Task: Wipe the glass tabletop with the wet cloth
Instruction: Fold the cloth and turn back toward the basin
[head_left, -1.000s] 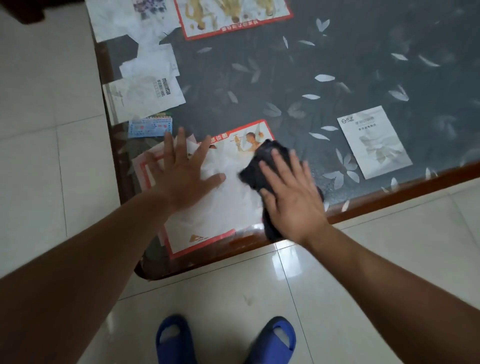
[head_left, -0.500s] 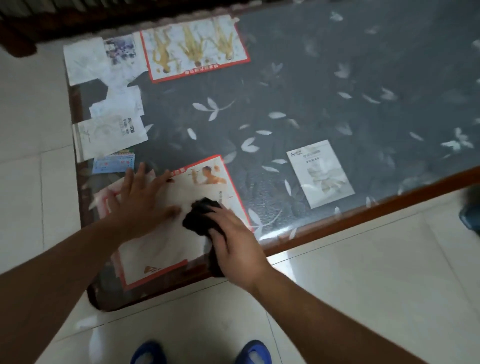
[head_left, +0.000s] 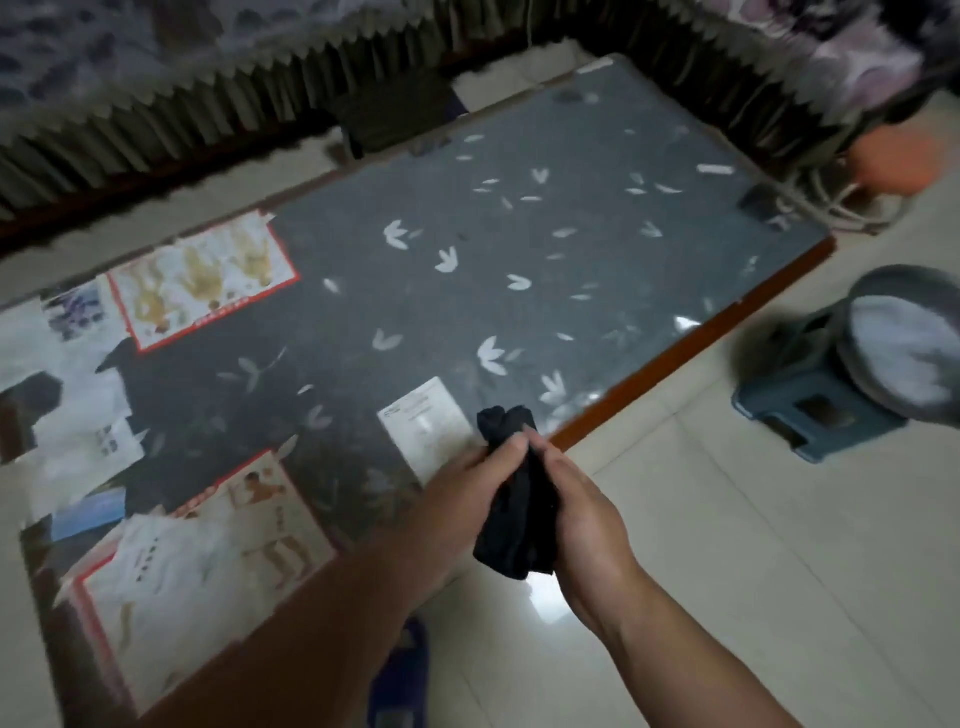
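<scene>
Head view shows both hands holding the dark wet cloth (head_left: 514, 525) up in the air, right over the near wooden edge (head_left: 675, 358) of the glass surface (head_left: 519, 218). The left hand (head_left: 462, 493) has a closed grip round the top part of the cloth. The right hand (head_left: 587, 519) has a closed grip round the lower part, so the cloth is squeezed into a long lump between them. It does not touch the glass. The picture is blurry, so it is hard to be sure, but the person seems to be bunching or turning the cloth to get a good side for wiping. Two hands on it also keep it from dropping onto the floor (head_left: 727, 571). A white paper (head_left: 423, 426) lies flat just beside the cloth, and it looks to be under the glass. The wide middle of the glass gives lots of room to slide the cloth away and to the right. A small dark thing (head_left: 758, 202) sits near the far right corner, so a wipe there would need care. A blue stool (head_left: 810, 400) stands on the floor near the right end, well apart from the hands.
</scene>
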